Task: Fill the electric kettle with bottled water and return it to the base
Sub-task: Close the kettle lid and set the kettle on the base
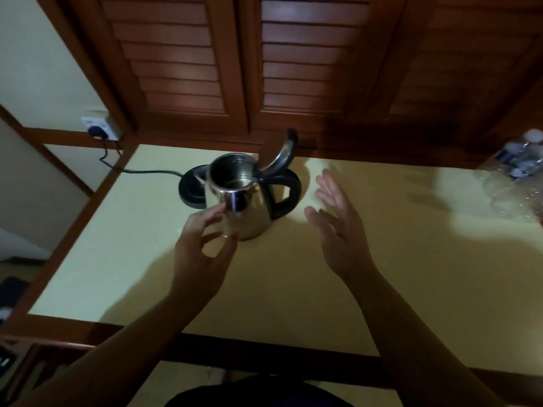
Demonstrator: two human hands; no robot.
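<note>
Left hand [202, 245]: fingers loosely curved, tips at the steel kettle [244, 204], contact uncertain. Right hand [338, 227]: fingers straight and spread, holding nothing, beside the handle. Kettle, lid raised, stands on the table [382, 289] just beside its black base [191, 189]; blurred water bottles [517, 165] far right.

Left hand [202, 242]: forearm extended forward, fingers loosely curved, gripping nothing. Right hand [338, 227]: forearm extended forward, palm facing left, fingers straight and spread, slightly blurred. Hands are apart.
</note>
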